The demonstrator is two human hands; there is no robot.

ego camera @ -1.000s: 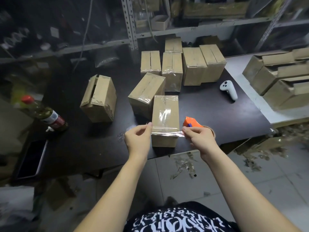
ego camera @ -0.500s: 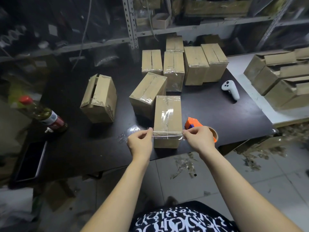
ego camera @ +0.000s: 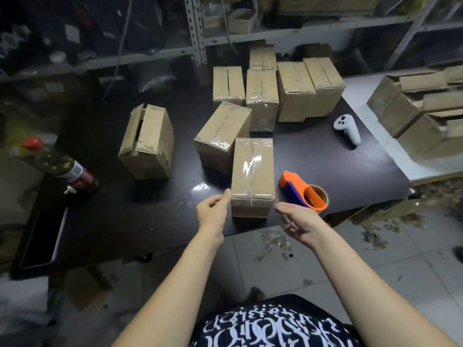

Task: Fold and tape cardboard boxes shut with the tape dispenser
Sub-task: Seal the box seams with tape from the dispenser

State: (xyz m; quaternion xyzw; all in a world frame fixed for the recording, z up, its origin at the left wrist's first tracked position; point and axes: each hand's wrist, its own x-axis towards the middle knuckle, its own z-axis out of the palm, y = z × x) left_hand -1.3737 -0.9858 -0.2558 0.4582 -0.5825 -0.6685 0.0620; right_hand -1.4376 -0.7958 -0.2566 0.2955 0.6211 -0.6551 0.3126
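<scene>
The metal shelving [ego camera: 198,33] at the back is sunk in shadow, and what is stored on it can hardly be made out. The tabletop [ego camera: 313,156] is dark and smooth, with a faint sheen near its front edge. At the right, a stack of open cartons [ego camera: 421,113] is cut off by the frame edge. A cluster of taped boxes [ego camera: 295,91], plain brown corrugated card with glossy clear strips, is crowded at the far side, and the rear ones are partly hidden by those in front. A loose-flapped carton [ego camera: 147,141] is set apart at the left.

The box [ego camera: 251,171] lies at the near edge of the tabletop, oblong. Clear tape [ego camera: 250,166] is laid along its top seam and across its near end. Its right side cannot be seen. A glass bottle [ego camera: 65,169] with a red cap leans in from the far left and is blurred. The dispenser [ego camera: 300,191], orange and blue plastic round a brown-cored roll, rests just beside the box on the right. A white controller [ego camera: 347,127] lies further back.

The left hand [ego camera: 213,214] is held with relaxed fingers, its fingertips touching the box's near left corner. The right hand [ego camera: 300,221] is held apart from the box, loosely curled and gripping nothing. Shreds of tape are scattered on the tiled floor [ego camera: 273,241].
</scene>
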